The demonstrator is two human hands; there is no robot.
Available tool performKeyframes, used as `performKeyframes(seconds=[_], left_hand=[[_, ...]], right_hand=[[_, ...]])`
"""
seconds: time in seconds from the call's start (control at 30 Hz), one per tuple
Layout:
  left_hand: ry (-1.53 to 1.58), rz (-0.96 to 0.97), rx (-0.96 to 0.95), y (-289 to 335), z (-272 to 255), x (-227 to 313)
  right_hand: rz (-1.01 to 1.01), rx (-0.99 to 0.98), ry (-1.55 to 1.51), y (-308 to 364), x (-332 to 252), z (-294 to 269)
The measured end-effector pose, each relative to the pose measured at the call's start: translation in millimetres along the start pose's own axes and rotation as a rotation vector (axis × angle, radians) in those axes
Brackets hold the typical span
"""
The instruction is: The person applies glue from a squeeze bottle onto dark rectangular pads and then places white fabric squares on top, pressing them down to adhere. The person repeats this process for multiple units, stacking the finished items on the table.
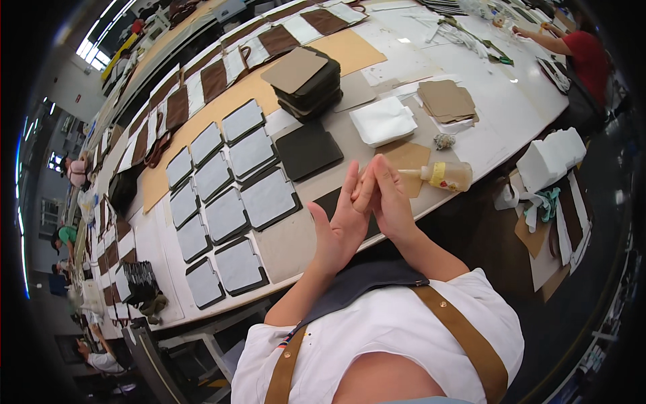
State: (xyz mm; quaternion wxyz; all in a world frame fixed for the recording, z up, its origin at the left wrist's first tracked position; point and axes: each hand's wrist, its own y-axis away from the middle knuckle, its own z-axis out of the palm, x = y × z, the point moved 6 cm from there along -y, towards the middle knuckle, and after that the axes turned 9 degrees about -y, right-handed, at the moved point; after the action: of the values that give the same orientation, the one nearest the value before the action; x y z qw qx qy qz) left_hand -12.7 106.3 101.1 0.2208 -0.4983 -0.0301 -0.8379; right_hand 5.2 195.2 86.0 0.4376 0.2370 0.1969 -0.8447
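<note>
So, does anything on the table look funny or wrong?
Yes, the bottle lies on its side near the edge of the table, so it might drip, though I see no spill. The brown cards are also stacked crookedly.

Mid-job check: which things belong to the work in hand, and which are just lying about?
Likely work: grey-topped panels; black panel; nozzled bottle by the right hand.

Probably just lying about: crumpled ball; green strip, top right; white bundle, lower right.
</note>
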Motion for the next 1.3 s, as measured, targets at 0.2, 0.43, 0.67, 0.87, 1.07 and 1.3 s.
performKeyframes(seconds=[0.2,0.43,0.67,0.87,1.07,1.3], left_hand=[[-0.093,0.037,-0.026,1,9,1],[0.041,0.041,-0.008,6,11,14],[0.12,0.04,0.01,9,8,18],[-0.035,0.047,-0.009,5,14,10],[-0.179,0.037,-0.03,7,17,-2],[-0.09,0.019,-0.066,5,17,-6]], right_hand=[[0.088,-0.017,0.006,1,-5,2],[0.063,-0.161,-0.061,10,-9,20],[0.048,-0.221,0.002,16,-11,26],[0.149,-0.131,-0.109,13,-7,13],[0.213,0.014,-0.165,12,1,1],[0.242,0.06,-0.081,7,-3,-18]])
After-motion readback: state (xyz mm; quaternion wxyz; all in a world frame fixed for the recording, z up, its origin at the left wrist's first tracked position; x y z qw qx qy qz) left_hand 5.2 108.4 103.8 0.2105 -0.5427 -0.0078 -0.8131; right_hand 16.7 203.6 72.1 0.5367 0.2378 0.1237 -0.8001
